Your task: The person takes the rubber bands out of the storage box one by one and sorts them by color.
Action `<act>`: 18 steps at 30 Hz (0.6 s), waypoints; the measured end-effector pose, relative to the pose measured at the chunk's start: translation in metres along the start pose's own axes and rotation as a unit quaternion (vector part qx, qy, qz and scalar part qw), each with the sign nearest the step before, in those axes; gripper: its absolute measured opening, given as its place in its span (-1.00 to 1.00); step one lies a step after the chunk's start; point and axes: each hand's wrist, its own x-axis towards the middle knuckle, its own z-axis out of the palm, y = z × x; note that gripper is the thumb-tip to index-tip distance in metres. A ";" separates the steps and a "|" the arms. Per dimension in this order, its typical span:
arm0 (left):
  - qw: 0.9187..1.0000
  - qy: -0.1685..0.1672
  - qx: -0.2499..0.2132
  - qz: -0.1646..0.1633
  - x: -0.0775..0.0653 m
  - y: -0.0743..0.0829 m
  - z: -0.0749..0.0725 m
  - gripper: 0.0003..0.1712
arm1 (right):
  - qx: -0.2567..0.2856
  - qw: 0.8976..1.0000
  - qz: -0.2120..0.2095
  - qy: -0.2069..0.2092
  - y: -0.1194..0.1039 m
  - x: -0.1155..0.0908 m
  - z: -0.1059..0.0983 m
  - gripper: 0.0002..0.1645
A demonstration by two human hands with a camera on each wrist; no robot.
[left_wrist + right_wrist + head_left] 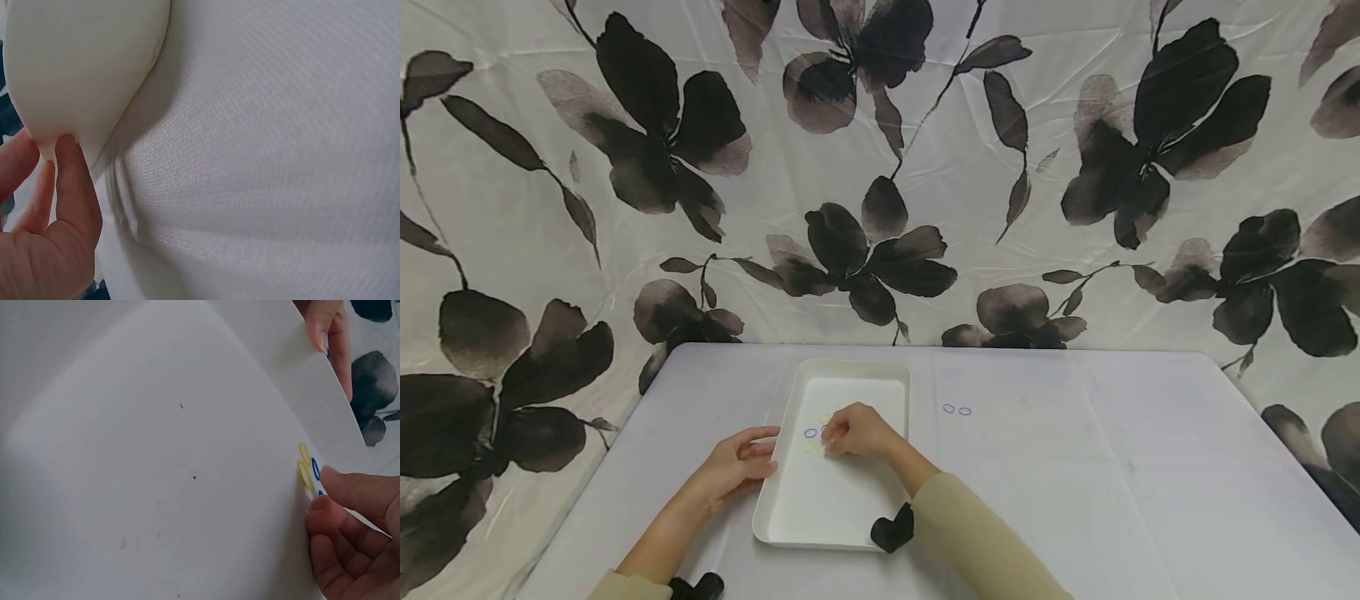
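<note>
A white rectangular tray (842, 508) lies on the table, with small thin yellow rings (304, 474) and blue rings grouped near its left side. My left hand (733, 465) is at the tray's left edge, fingertips touching its outer wall. Over the group, my right hand (861, 432) reaches down with curled fingers. A blue ring (321, 493) shows between its thumb and index fingertip, partly hidden by them. Just left of these fingertips lies another blue ring (810, 432), flat on the tray. The hand covers part of the group in the head view.
Two more blue rings (957, 410) lie side by side on the white tablecloth (1112, 475) right of the tray. Behind the table hangs a white cloth with dark flowers (865, 258). A black strap piece (893, 528) at the right cuff overlaps the tray's near right corner.
</note>
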 end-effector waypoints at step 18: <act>1.000 -0.010 -0.006 0.006 -0.001 0.002 0.000 -0.29 | -0.125 0.992 -0.012 0.004 -0.002 0.005 0.006 -0.83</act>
